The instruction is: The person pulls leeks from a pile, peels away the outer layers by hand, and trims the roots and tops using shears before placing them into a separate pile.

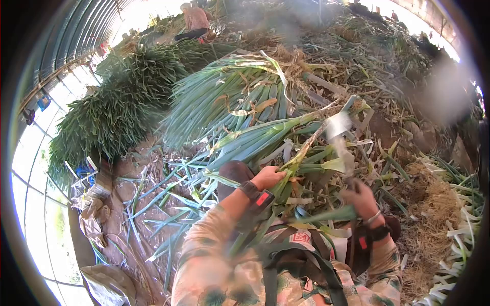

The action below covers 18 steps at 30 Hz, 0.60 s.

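My left hand point(269, 177) is closed around a leek point(301, 155), whose yellowing stalk slants up and to the right towards its root end. In front of my right knee, my right hand point(361, 199) is closed on a knife point(343, 148). The knife points upward, its blade pale and smeared by motion near the leek's upper end. Just beyond my hands lies a large bundle of leeks point(224, 92), green leaves to the left and roots to the right. Cut leaves and peelings point(306, 204) cover my lap and the ground between my knees.
A long heap of leeks point(122, 102) runs along the left side. Another person point(195, 19) sits at the far end. Trimmed roots point(429, 219) are piled at right, beside a row of pale-stemmed leeks point(457, 250). A brown sack point(108, 283) lies at lower left.
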Each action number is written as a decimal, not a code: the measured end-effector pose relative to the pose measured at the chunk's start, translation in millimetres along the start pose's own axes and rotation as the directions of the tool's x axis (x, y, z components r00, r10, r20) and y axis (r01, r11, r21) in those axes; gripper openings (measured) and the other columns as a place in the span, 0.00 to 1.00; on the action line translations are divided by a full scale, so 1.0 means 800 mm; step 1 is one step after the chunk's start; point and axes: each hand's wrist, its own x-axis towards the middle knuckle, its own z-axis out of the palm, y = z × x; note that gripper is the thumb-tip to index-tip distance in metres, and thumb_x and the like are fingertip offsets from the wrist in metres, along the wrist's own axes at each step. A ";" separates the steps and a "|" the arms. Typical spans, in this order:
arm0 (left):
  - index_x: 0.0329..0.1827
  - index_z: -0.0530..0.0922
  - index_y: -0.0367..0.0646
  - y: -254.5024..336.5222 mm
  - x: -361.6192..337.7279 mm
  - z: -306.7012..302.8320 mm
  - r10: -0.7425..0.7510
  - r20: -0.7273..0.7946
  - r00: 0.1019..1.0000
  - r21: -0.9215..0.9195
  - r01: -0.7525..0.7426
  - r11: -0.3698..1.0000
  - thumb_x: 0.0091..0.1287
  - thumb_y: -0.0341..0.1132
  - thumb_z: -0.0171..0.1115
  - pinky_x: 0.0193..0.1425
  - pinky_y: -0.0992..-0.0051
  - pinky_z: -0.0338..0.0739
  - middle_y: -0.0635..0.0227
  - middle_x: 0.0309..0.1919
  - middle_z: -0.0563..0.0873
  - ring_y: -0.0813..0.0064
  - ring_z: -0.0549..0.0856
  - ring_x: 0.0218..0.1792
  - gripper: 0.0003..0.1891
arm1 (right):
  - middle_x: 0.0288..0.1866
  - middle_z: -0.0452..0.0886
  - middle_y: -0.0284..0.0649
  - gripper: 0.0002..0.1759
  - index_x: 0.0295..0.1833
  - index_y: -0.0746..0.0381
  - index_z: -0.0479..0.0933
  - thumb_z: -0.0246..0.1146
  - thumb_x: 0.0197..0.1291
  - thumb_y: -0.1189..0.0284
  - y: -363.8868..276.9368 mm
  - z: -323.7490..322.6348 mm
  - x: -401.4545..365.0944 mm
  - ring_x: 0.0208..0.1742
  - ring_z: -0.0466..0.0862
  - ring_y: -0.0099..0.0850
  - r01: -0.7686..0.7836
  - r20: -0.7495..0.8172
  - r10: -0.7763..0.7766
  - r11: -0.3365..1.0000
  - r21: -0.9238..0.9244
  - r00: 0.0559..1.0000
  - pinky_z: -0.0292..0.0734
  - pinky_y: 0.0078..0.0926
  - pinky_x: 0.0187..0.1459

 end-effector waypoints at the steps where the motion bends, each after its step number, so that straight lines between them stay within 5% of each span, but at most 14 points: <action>1: 0.42 0.82 0.30 -0.004 0.002 0.004 0.004 -0.008 1.000 -0.053 -0.004 0.999 0.65 0.52 0.56 0.48 0.61 0.75 0.42 0.38 0.85 0.49 0.84 0.42 0.26 | 0.36 0.81 0.38 0.25 0.53 0.68 0.76 0.70 0.52 0.64 -0.003 0.015 -0.015 0.36 0.78 0.25 0.027 0.091 -0.012 0.986 -0.164 0.996 0.76 0.27 0.38; 3: 0.40 0.82 0.33 -0.017 0.009 0.014 0.013 -0.024 1.000 -0.156 -0.017 0.988 0.66 0.51 0.55 0.47 0.62 0.75 0.45 0.37 0.85 0.50 0.84 0.40 0.24 | 0.34 0.81 0.46 0.30 0.56 0.67 0.74 0.70 0.48 0.63 -0.047 0.046 -0.056 0.36 0.81 0.30 0.137 0.265 -0.052 0.940 -0.313 0.963 0.77 0.31 0.40; 6: 0.40 0.82 0.33 -0.051 0.038 0.037 0.247 -0.079 0.966 0.009 -0.248 0.969 0.66 0.47 0.54 0.48 0.60 0.75 0.43 0.39 0.85 0.47 0.83 0.42 0.22 | 0.38 0.82 0.53 0.32 0.58 0.66 0.73 0.69 0.49 0.62 -0.022 0.072 -0.077 0.39 0.83 0.43 0.231 0.436 -0.051 0.899 -0.371 0.899 0.77 0.35 0.44; 12: 0.45 0.80 0.30 -0.020 0.027 0.028 -0.106 -0.102 0.989 -0.115 0.094 0.989 0.63 0.45 0.56 0.52 0.58 0.74 0.40 0.43 0.83 0.45 0.82 0.46 0.22 | 0.39 0.81 0.58 0.28 0.53 0.69 0.74 0.67 0.49 0.63 -0.026 0.086 -0.021 0.41 0.82 0.53 0.133 0.309 0.031 0.859 -0.494 0.951 0.77 0.37 0.44; 14: 0.44 0.79 0.30 -0.018 0.020 0.040 -0.088 -0.183 0.979 -0.147 0.061 0.987 0.62 0.46 0.57 0.53 0.59 0.74 0.39 0.42 0.83 0.45 0.82 0.47 0.23 | 0.38 0.81 0.58 0.27 0.51 0.69 0.74 0.67 0.49 0.63 -0.030 0.088 -0.012 0.42 0.82 0.53 0.045 0.240 0.084 0.872 -0.487 0.967 0.77 0.39 0.45; 18: 0.51 0.78 0.33 -0.019 0.017 0.049 -0.140 -0.283 0.949 -0.232 0.074 0.970 0.59 0.44 0.62 0.59 0.61 0.73 0.40 0.49 0.81 0.46 0.81 0.51 0.24 | 0.38 0.81 0.58 0.26 0.49 0.69 0.74 0.67 0.48 0.62 -0.024 0.092 -0.028 0.42 0.82 0.54 0.140 0.336 0.045 0.851 -0.507 0.941 0.77 0.41 0.45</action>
